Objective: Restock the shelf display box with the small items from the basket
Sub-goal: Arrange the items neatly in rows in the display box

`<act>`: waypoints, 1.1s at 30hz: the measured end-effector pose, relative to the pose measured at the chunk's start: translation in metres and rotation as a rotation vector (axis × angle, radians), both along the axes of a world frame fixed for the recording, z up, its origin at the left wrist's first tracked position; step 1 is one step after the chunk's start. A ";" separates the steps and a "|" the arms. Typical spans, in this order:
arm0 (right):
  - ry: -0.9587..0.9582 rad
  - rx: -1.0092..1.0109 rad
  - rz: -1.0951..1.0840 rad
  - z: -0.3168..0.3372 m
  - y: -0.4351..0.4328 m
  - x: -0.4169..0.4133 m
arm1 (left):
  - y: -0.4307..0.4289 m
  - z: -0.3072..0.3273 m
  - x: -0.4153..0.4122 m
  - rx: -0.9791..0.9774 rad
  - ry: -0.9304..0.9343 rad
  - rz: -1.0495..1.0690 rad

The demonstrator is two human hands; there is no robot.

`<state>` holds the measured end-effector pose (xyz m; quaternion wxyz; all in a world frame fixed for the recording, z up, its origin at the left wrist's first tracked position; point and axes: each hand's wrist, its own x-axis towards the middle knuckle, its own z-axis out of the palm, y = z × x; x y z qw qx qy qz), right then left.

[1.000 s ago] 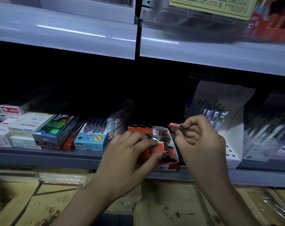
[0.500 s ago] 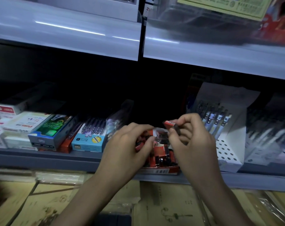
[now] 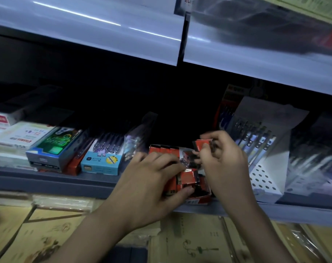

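Note:
A red display box (image 3: 198,200) sits at the front edge of the dim middle shelf, packed with small red and black packets (image 3: 188,177). My left hand (image 3: 150,185) lies over the box's left half, fingers and thumb pressed on the packets inside. My right hand (image 3: 224,164) hovers just above the box's right side and pinches one small red packet (image 3: 203,144) between thumb and fingertips. No basket is in view.
Boxes of stationery (image 3: 53,147) and a blue pen box (image 3: 102,160) stand left of the display box. A white dotted pen stand (image 3: 263,173) stands close on the right. The upper shelf's pale edge (image 3: 104,35) overhangs. Notebooks (image 3: 195,245) lie on the shelf below.
My right hand has shifted left and closer to the box with the red packet. My left hand keeps pressing on the packets and has slid slightly over them.

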<state>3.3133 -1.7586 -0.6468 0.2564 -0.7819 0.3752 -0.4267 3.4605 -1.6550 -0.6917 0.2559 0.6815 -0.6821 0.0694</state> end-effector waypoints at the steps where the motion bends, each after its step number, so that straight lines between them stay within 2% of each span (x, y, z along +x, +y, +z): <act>1: 0.015 -0.016 -0.002 0.001 -0.002 0.000 | 0.000 0.000 0.000 -0.010 -0.003 -0.003; 3: 0.120 -0.109 0.001 0.003 -0.005 0.000 | -0.001 -0.001 0.000 -0.016 -0.006 -0.008; 6: 0.387 -0.298 -0.027 0.007 -0.009 0.004 | -0.001 -0.002 0.001 -0.028 -0.017 -0.005; 10: 0.770 -0.340 -0.107 0.006 -0.010 0.012 | -0.001 -0.002 0.003 -0.031 0.012 -0.019; 12: 0.901 -0.334 -0.118 0.004 -0.010 0.015 | -0.001 -0.003 0.003 -0.026 0.020 -0.025; 18: 1.014 -0.204 -0.054 0.003 -0.032 0.021 | -0.002 -0.002 0.006 -0.005 0.030 -0.033; 23: 1.021 -0.112 -0.021 0.007 -0.047 0.024 | 0.001 0.002 0.011 0.058 -0.010 -0.060; 33: 1.033 -0.220 0.000 0.009 -0.053 0.026 | 0.002 0.001 0.014 0.097 -0.069 -0.056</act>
